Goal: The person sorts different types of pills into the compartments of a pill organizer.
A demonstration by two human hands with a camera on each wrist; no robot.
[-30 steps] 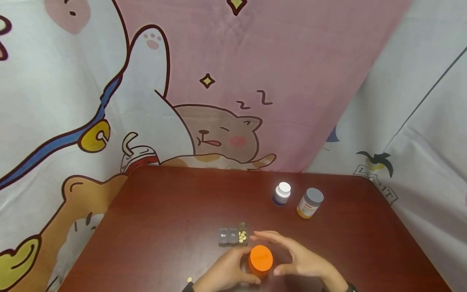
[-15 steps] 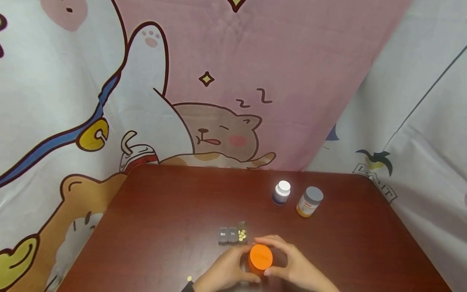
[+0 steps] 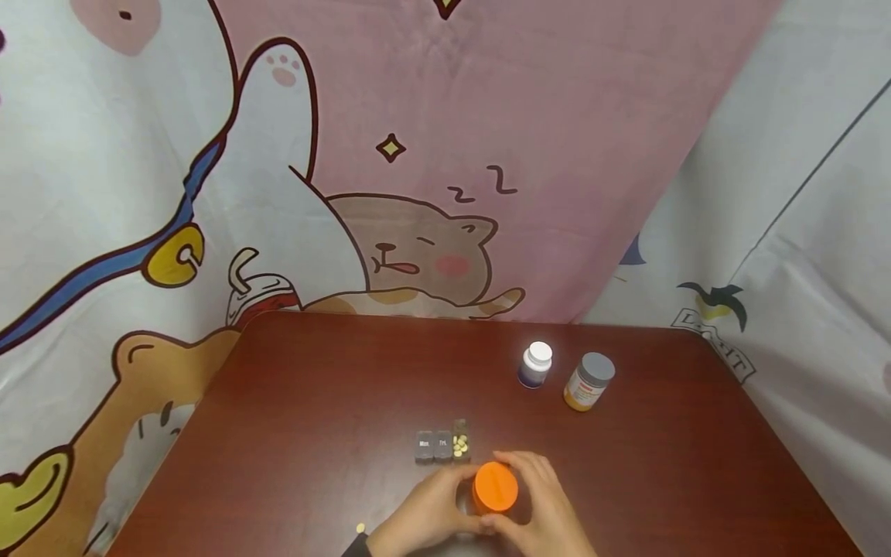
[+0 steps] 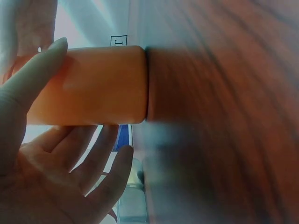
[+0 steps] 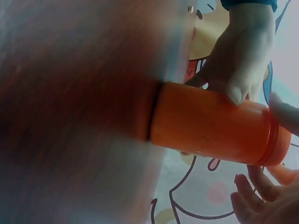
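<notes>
An orange pill bottle (image 5: 205,123) stands upright on the table, its orange cap (image 3: 495,486) facing up in the head view. My left hand (image 3: 430,503) grips the body of the bottle from the left side. On the right, my right hand (image 3: 541,503) has its thumb and fingers around the cap, as the right wrist view shows. Just beyond the hands lies a small grey pill organizer (image 3: 435,447) with printed day labels. Its rightmost compartment has the lid up, and several pale yellow pills (image 3: 460,445) lie inside.
A white bottle with a dark blue lower part (image 3: 535,365) and a grey-lidded jar (image 3: 588,382) stand at the back right of the brown table (image 3: 313,387). One loose yellow pill (image 3: 360,527) lies near my left wrist. A cartoon-printed cloth (image 3: 557,116) hangs behind.
My right hand has come in from the right and closed its thumb and fingers around the cap. My left hand has kept its hold on the pill bottle.
</notes>
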